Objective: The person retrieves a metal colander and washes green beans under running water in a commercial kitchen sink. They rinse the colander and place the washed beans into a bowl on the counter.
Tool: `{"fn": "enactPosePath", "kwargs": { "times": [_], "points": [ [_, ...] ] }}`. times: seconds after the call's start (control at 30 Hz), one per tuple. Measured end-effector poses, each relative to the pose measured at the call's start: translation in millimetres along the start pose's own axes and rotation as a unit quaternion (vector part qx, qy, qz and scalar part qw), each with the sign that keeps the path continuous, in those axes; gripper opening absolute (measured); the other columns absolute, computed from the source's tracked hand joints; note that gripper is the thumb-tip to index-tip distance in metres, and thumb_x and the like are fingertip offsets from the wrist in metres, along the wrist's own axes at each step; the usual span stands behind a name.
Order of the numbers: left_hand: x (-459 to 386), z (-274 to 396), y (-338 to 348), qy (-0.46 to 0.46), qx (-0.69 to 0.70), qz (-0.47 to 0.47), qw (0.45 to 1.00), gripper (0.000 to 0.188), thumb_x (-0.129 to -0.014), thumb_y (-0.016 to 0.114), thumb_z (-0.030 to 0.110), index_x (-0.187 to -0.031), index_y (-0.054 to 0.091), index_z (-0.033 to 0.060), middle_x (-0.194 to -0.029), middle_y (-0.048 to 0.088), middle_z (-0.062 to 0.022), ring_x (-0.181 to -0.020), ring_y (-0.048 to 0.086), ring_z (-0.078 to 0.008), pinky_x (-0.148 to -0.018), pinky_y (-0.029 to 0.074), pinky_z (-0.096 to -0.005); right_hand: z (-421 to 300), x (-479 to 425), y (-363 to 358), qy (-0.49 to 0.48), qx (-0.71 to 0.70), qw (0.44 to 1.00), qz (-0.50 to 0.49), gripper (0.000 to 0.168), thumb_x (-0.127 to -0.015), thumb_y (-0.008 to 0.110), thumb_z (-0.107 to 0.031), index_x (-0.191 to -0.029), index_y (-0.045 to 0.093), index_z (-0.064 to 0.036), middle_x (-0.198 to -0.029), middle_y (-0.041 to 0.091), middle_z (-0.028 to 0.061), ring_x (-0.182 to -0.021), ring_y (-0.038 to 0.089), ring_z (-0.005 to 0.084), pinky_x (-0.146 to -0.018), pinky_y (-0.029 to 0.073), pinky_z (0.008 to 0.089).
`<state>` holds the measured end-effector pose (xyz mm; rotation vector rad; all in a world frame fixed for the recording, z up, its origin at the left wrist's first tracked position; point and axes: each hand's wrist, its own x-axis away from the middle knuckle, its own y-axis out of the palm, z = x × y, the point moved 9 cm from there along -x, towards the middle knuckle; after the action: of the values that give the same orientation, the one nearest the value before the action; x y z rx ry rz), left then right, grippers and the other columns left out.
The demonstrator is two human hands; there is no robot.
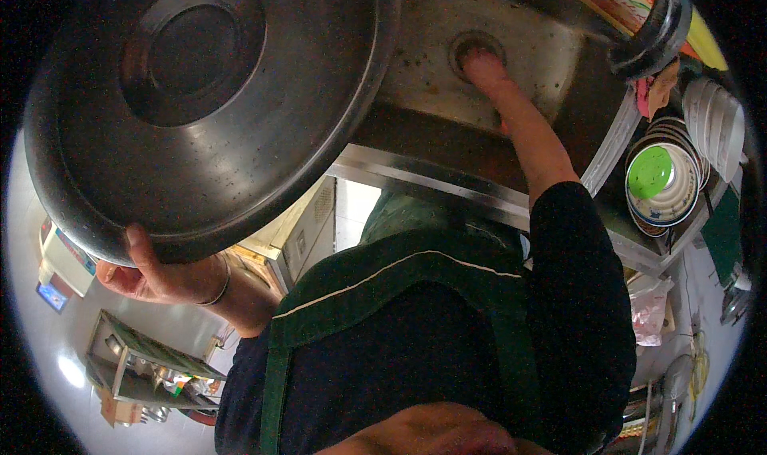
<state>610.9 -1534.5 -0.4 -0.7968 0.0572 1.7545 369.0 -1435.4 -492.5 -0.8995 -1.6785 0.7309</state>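
Note:
My left hand (159,275) grips the lower rim of a large round metal basin (299,113), thumb on the near face and fingers behind it. The basin is tilted up and covers the left part of the metal sink (413,89). My right hand (484,70) reaches down to the round drain (456,50) in the sink floor. Its fingertips are hidden in the drain's dark opening, and whether they hold anything does not show. Small dark bits lie scattered on the sink floor around it. A small red thing (504,125) shows partly beside my right forearm.
Right of the sink stand stacked patterned bowls (662,179) with a green round piece inside, and stacked white dishes (713,125). A dark cylindrical object (650,41) and a pink cloth-like item (644,98) sit at the upper right. A metal shelf (162,365) holds goods at lower left.

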Motion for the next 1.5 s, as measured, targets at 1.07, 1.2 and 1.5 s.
{"fn": "enactPosePath", "kwargs": {
  "times": [1.07, 1.2, 1.5],
  "points": [
    [-5.2, -12.5, -3.0, -0.038, -0.011, 0.001, 0.999, 0.025, -0.063, 0.058, 0.004, -0.083, 0.045, 0.0063, -0.09, 0.052, -0.0127, -0.081, 0.051, -0.0241, -0.075, 0.043, -0.0372, 17.8, -5.0, 12.9, 0.104, -0.092, 0.981, 0.137, 0.024, -0.071, 0.043, -0.006, -0.094, 0.049, -0.002, -0.103, 0.046, 0.0121, -0.097, 0.045, 0.0272, -0.077, 0.043, 0.0353],
    [-4.1, -12.4, -1.0, -0.046, 0.003, 0.007, 0.999, 0.026, -0.063, 0.058, 0.004, -0.085, 0.045, 0.0058, -0.091, 0.052, -0.0133, -0.082, 0.051, -0.0245, -0.075, 0.044, -0.0373, 19.8, -8.7, 12.5, 0.116, -0.104, 0.984, 0.088, 0.023, -0.072, 0.042, -0.006, -0.094, 0.05, -0.001, -0.105, 0.046, 0.0134, -0.097, 0.045, 0.0286, -0.078, 0.042, 0.0368],
    [-2.7, -18.1, -5.3, -0.039, 0.02, 0.0, 0.999, 0.026, -0.063, 0.057, 0.003, -0.086, 0.045, 0.0055, -0.092, 0.052, -0.0137, -0.083, 0.051, -0.0249, -0.076, 0.043, -0.0376, 29.9, 8.6, 8.1, 0.214, -0.269, 0.918, 0.198, 0.022, -0.076, 0.045, -0.014, -0.093, 0.051, -0.001, -0.094, 0.052, 0.0163, -0.082, 0.052, 0.0287, -0.07, 0.044, 0.0379]
  ]
}}
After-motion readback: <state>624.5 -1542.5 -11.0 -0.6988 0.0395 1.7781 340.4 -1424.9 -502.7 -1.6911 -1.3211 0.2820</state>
